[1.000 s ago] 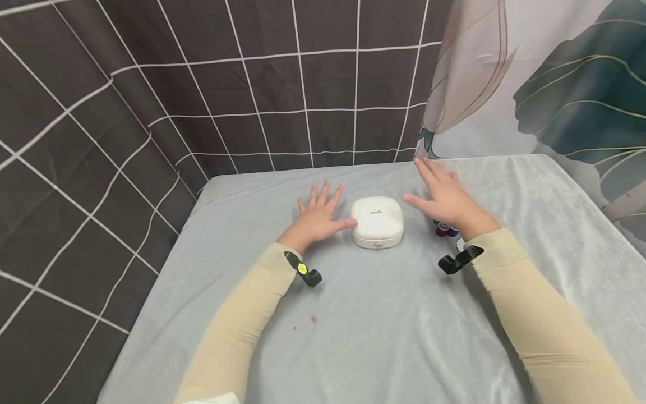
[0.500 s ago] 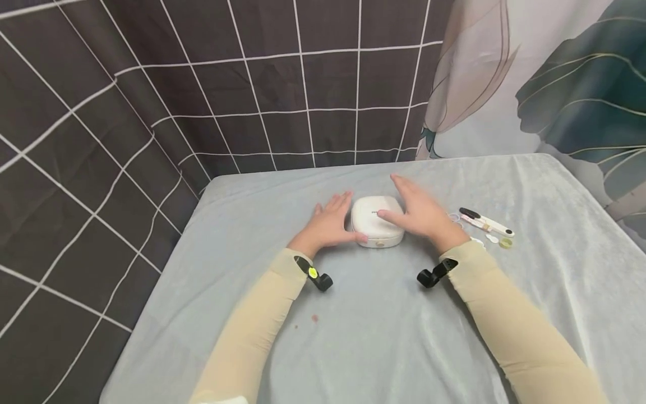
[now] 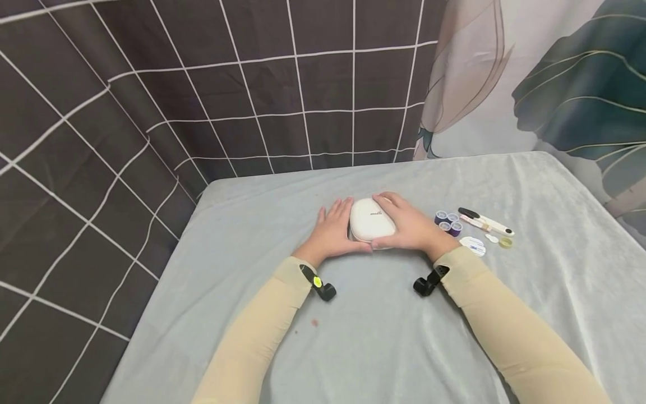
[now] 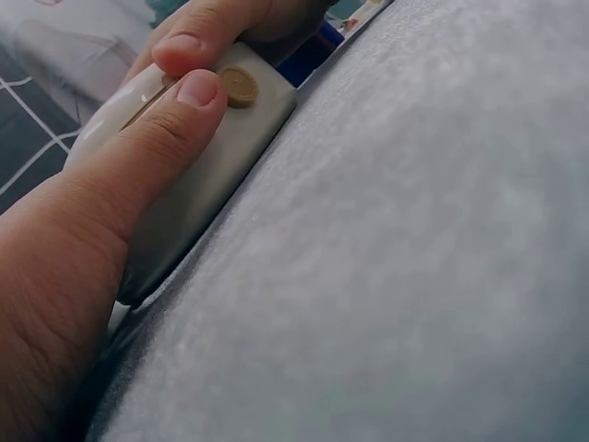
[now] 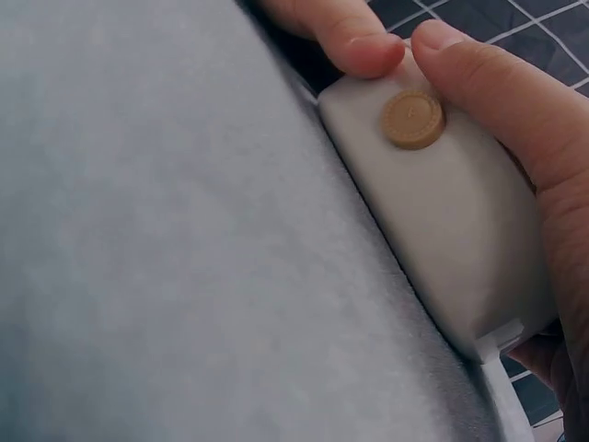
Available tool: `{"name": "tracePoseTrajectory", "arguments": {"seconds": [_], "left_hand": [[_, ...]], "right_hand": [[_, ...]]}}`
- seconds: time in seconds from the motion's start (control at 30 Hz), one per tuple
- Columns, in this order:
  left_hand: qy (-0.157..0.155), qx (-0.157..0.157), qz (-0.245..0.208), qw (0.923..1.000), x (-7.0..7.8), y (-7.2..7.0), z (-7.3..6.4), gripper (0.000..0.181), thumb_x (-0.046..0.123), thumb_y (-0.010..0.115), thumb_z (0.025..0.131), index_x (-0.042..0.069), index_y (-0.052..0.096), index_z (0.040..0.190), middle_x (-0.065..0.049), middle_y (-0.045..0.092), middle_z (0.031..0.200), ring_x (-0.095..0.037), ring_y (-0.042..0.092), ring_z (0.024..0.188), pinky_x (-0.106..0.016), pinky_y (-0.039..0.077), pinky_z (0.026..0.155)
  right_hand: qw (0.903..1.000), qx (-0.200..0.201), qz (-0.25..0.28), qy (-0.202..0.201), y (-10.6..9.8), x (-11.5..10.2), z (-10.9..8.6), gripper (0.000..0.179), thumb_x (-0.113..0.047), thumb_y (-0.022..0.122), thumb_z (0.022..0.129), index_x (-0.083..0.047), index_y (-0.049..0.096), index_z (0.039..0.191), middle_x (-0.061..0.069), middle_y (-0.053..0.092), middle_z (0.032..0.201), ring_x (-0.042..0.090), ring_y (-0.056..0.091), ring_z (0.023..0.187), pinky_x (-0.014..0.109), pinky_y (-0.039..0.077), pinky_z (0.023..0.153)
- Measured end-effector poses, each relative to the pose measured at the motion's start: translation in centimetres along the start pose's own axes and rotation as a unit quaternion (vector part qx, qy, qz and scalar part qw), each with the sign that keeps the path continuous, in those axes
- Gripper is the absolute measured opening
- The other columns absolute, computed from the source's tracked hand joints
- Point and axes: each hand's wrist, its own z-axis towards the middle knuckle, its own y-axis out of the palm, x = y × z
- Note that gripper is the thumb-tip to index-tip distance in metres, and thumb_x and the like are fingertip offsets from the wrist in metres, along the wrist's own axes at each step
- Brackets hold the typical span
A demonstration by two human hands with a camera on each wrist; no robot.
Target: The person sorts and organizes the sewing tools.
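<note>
A small white case point(image 3: 369, 217) with rounded corners and dark lettering on its lid sits on the cloth-covered table. My left hand point(image 3: 333, 233) grips its left side, thumb along the front. From the right, my right hand point(image 3: 406, 223) holds it with fingers over the far corner and thumb at the front. Both thumbtips nearly meet above a round tan button point(image 5: 413, 120) on the case's front wall. In the left wrist view, the left thumb point(image 4: 156, 152) lies along the seam between lid and base. The inside of the case is hidden.
Right of the hands lie several dark thread spools point(image 3: 448, 223), a white disc point(image 3: 473, 246), a white tool with a black end point(image 3: 487, 221), a small white piece point(image 3: 492, 238) and a yellow-green ring point(image 3: 506, 242). A dark checked curtain point(image 3: 272, 84) hangs behind the table.
Both hands, spread apart beside the case a second ago, have closed in on it and now grip its sides. The spools on the right have come into full view.
</note>
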Motion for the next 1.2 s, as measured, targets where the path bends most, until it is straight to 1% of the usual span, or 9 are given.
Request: {"name": "tracePoseTrajectory", "arguments": {"seconds": [0.1,0.23,0.5,0.87,1.03,1.2], "left_hand": [[-0.006,-0.002,-0.001,1.0000,0.08,0.17,-0.15,0.137,0.088,0.066,0.066,0.013,0.005,0.164,-0.002,0.009,0.170,-0.024,0.003,0.156,-0.057,-0.001,0.123],[-0.013,-0.001,-0.002,0.9999,0.19,0.27,-0.22,0.138,0.087,0.067,0.066,0.013,0.004,0.164,-0.002,0.007,0.171,-0.024,0.002,0.156,-0.056,-0.002,0.123],[-0.014,0.003,0.008,0.9999,0.33,0.43,-0.25,0.139,0.088,0.066,0.066,0.011,0.004,0.164,-0.004,0.007,0.171,-0.025,0.002,0.156,-0.056,-0.001,0.124],[-0.021,0.003,0.025,0.9995,0.75,0.44,-0.14,0.142,0.091,0.064,0.063,0.010,0.004,0.163,-0.005,0.009,0.170,-0.025,0.002,0.156,-0.055,-0.002,0.124],[-0.021,0.008,0.025,0.9995,0.75,0.46,-0.14,0.142,0.089,0.066,0.063,0.009,0.006,0.163,-0.006,0.012,0.170,-0.026,0.004,0.156,-0.055,0.000,0.124],[-0.020,0.007,0.022,0.9995,0.66,0.49,-0.15,0.141,0.089,0.067,0.063,0.010,0.006,0.163,-0.005,0.011,0.170,-0.025,0.003,0.156,-0.055,0.000,0.124]], "right_hand": [[1.0000,0.007,0.003,0.000,0.25,0.06,-0.02,0.116,-0.062,0.084,0.069,-0.005,0.034,0.157,0.018,0.037,0.153,0.037,0.042,0.137,0.057,0.038,0.111],[0.9999,0.014,-0.001,-0.003,0.42,0.05,0.00,0.115,-0.062,0.084,0.069,-0.005,0.036,0.156,0.018,0.039,0.151,0.037,0.045,0.134,0.057,0.040,0.110],[0.9995,0.024,-0.016,-0.014,0.38,-0.09,-0.02,0.110,-0.061,0.082,0.071,-0.004,0.039,0.154,0.021,0.044,0.146,0.040,0.049,0.128,0.058,0.042,0.106],[0.9982,0.036,-0.030,-0.036,0.23,0.29,0.25,0.103,-0.060,0.080,0.073,-0.001,0.044,0.150,0.020,0.048,0.142,0.039,0.053,0.124,0.057,0.044,0.104],[0.9985,0.036,-0.030,-0.028,0.16,0.13,0.22,0.103,-0.060,0.080,0.073,-0.003,0.045,0.151,0.021,0.048,0.142,0.041,0.053,0.125,0.058,0.044,0.104],[0.9992,0.027,-0.024,-0.017,0.10,0.06,0.24,0.104,-0.061,0.081,0.072,-0.003,0.044,0.151,0.019,0.047,0.144,0.039,0.052,0.127,0.056,0.044,0.105]]}}
